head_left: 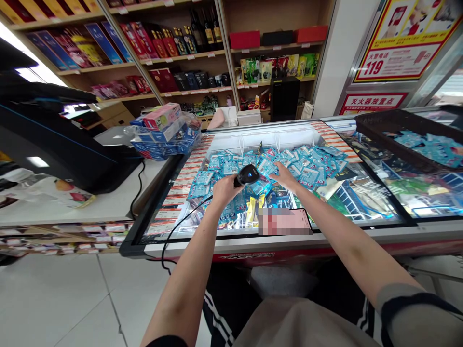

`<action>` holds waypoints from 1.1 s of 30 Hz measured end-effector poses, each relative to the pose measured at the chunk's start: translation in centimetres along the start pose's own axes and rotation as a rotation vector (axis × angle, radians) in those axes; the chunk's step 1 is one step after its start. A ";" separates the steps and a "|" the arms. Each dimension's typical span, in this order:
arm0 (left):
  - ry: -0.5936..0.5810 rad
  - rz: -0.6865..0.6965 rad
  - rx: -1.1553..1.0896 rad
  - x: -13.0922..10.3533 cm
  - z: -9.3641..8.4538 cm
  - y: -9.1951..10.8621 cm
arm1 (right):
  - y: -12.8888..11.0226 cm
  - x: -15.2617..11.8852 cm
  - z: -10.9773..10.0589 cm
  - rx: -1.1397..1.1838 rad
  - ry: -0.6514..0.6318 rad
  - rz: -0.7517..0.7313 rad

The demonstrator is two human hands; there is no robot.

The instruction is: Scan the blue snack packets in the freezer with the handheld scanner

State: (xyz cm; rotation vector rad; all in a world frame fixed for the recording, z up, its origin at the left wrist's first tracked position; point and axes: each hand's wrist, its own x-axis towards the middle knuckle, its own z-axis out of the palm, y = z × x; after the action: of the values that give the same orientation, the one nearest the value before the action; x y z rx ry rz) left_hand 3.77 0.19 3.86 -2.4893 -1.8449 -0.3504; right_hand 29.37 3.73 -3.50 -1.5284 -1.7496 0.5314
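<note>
My left hand [224, 190] is wrapped round the handle of a black barcode scanner [248, 175], whose cable runs down to the left. My right hand [283, 175] pinches the edge of a small blue packet [266, 167], just right of the scanner head. Many similar blue packets [311, 176] lie spread over the glass top of a chest freezer [235, 246]. A phone [289, 221] with a pinkish screen rests at the freezer's front edge, below my hands.
A dark tray [398, 125] with more blue packets stands at the right. Boxes in blue plastic wrap [164, 135] sit at the back left, beside a black checkout machine [58, 140]. Shelves [188, 57] with bottles and boxes line the back.
</note>
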 end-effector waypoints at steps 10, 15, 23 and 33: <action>0.009 -0.077 0.003 -0.3 -0.4 -0.8 | -0.7 -0.8 -0.8 -0.137 0.061 -0.027; 0.028 -0.099 0.013 -0.1 -0.6 -1.8 | -1.1 -1.2 -2.3 -0.472 0.203 0.024; 0.033 -0.133 0.020 -0.7 -0.5 -2.8 | -1.0 -1.8 -3.4 -0.737 0.361 0.185; 0.023 -0.145 0.025 -0.8 -0.7 -3.0 | -1.8 -0.8 0.2 -0.423 -0.072 -0.278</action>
State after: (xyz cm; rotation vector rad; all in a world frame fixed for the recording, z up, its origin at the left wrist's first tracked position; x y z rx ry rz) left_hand 0.58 0.23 4.00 -2.3312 -2.0127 -0.3557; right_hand 28.04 2.61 -2.56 -1.5150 -2.1873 0.0764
